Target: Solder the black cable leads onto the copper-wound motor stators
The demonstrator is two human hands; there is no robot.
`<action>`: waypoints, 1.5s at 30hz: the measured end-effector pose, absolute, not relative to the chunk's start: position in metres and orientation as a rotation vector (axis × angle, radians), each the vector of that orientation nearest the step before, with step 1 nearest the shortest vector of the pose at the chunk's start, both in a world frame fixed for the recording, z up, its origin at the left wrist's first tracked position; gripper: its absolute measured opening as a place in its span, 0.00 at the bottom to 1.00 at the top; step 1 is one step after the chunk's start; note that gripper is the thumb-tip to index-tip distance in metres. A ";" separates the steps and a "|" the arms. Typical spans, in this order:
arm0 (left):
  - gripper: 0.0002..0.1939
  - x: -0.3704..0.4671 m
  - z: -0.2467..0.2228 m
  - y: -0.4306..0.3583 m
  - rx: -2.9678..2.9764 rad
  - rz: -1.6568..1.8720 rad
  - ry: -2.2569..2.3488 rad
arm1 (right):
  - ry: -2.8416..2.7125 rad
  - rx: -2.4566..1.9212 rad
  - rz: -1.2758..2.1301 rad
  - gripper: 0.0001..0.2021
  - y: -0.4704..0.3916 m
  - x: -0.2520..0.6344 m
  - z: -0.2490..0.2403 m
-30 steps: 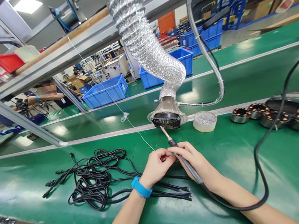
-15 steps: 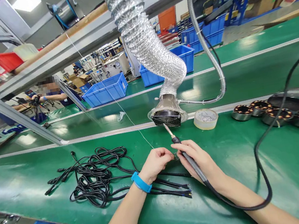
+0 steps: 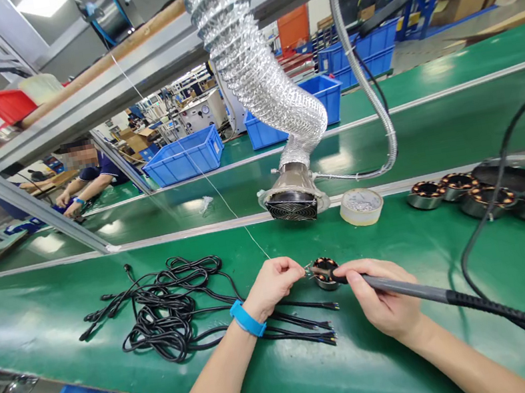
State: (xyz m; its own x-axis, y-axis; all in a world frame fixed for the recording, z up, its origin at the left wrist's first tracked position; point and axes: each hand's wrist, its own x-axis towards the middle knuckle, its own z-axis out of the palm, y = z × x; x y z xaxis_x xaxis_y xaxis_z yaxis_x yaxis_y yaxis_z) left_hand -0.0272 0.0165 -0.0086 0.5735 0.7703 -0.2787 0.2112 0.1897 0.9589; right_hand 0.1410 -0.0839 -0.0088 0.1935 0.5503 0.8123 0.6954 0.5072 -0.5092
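My right hand (image 3: pixel 386 293) is closed around a soldering iron (image 3: pixel 405 286), its tip pointing left at the near side of a small motor stator (image 3: pixel 327 281) with copper windings. My left hand (image 3: pixel 275 282), with a blue band on the wrist, pinches a thin solder wire (image 3: pixel 228 204) that comes down from a spool (image 3: pixel 112 20) overhead. Its fingertips are just left of the stator, beside fine wire ends; whether the tip touches them is too small to tell. Black cables (image 3: pixel 166 315) lie in loops on the left, their stripped ends under my left wrist.
A fume extraction hood (image 3: pixel 291 184) on a silver duct hangs over the bench. A roll of clear tape (image 3: pixel 360 206) stands beside it. Several more stators (image 3: pixel 489 200) sit at right. Blue bins (image 3: pixel 185 159) stand across the green bench (image 3: pixel 463 296). Another person works at far left.
My right hand has swung the soldering iron down from the hood and to the right, its tip now at the stator, which has come into view. My left hand has hardly moved.
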 end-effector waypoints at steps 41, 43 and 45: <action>0.14 -0.028 -0.009 0.016 1.382 0.507 0.896 | -1.614 -1.122 0.097 0.21 -0.061 0.131 -0.027; 0.16 -0.029 -0.009 0.016 1.401 0.517 0.868 | -1.637 -1.120 0.123 0.24 -0.057 0.129 -0.031; 0.18 -0.030 -0.009 0.015 1.425 0.526 0.828 | -1.664 -1.126 0.164 0.25 -0.055 0.128 -0.037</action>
State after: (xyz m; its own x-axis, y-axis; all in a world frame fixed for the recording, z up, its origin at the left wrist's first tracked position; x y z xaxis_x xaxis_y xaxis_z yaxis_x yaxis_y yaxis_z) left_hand -0.0302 0.0155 -0.0085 0.6278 0.7566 -0.1825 0.1566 0.1068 0.9819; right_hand 0.1282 -0.0547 -0.0372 0.0155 0.7334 0.6796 0.5863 0.5440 -0.6003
